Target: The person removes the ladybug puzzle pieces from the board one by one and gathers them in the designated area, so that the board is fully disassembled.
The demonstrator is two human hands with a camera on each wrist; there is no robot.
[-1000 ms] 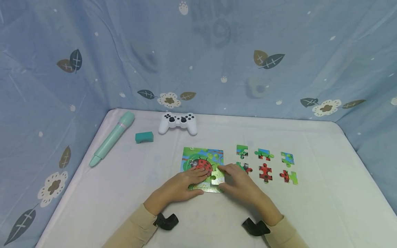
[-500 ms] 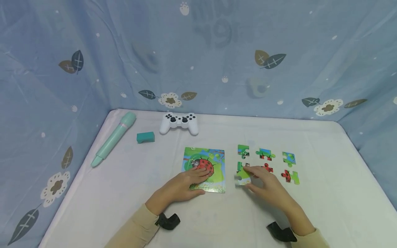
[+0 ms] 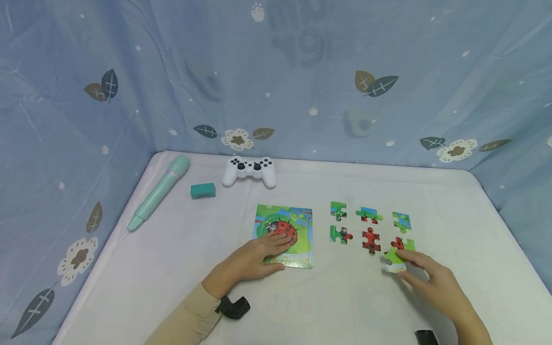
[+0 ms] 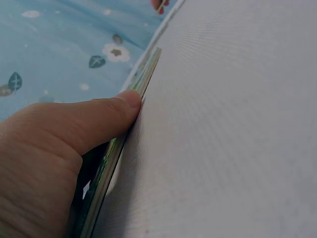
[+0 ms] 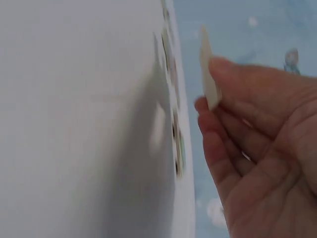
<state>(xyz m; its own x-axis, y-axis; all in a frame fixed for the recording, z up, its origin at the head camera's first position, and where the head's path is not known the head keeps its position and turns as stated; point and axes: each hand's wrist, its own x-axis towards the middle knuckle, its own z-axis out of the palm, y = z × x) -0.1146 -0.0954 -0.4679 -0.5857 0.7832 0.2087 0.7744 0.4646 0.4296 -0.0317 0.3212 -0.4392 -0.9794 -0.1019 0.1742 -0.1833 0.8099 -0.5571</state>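
Note:
A square ladybug puzzle board (image 3: 304,247) lies mid-table, and my left hand (image 3: 254,256) rests flat on its lower left part. The left wrist view has the thumb (image 4: 116,111) lying along the edge of the board (image 4: 104,178). Between thumb and fingers, my right hand (image 3: 437,282) pinches a green corner puzzle piece (image 3: 395,262), held above the table in the right wrist view. It overlaps a red-and-green piece (image 3: 411,244) in the head view. Other loose pieces lie in two rows, among them a red one (image 3: 371,241) and a blue-and-green one (image 3: 402,221).
A white game controller (image 3: 249,171) sits at the back, with a teal block (image 3: 202,190) to its left. Farther left lies a mint-green microphone-shaped stick (image 3: 159,192). Blue patterned cloth (image 3: 302,86) hangs behind the white-covered table (image 3: 310,306).
My right hand has lifted the green corner piece off the board and carried it right, to the lower right of the loose pieces. The left hand stays on the board.

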